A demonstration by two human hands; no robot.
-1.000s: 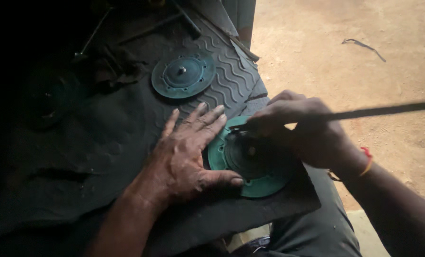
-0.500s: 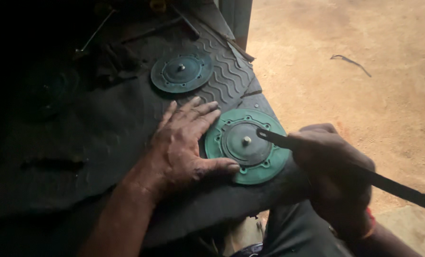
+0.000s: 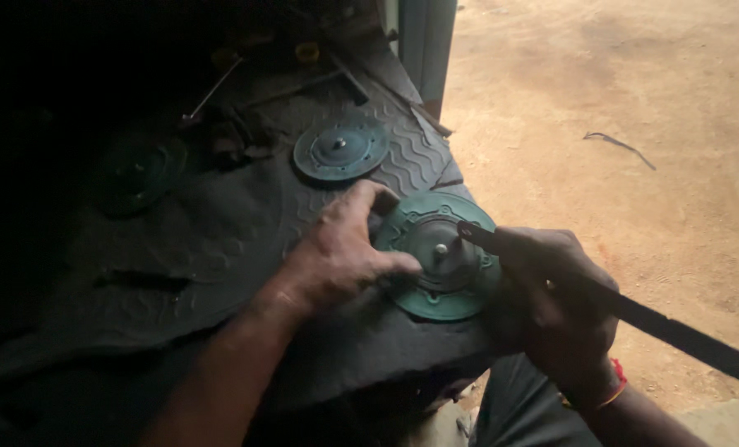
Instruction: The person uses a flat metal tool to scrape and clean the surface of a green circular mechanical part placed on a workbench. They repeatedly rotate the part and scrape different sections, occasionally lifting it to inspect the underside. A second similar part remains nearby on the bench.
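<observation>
Two hands on a green disc at the edge of a dark rubber mat, bare dirt ground beside it.

We work on a black rubber mat (image 3: 220, 248) with a wavy tread; past our right hand (image 3: 556, 310) lies sunlit dirt ground (image 3: 634, 108), and a grey door post (image 3: 427, 41) stands beyond the grip. The far side of the mat sits in deep shadow. Our left hand (image 3: 345, 252) grips the near edge of the green metal disc (image 3: 440, 257), fingers curled over its rim, thumb on its face. Our right hand is closed around a long dark flat bar (image 3: 659, 323), whose tip rests on the disc beside the centre stud. A second green disc (image 3: 340, 149) lies beyond the left hand, apart. A thin rod (image 3: 212, 91) lies further back; a twig (image 3: 618, 147) lies on the dirt.
</observation>
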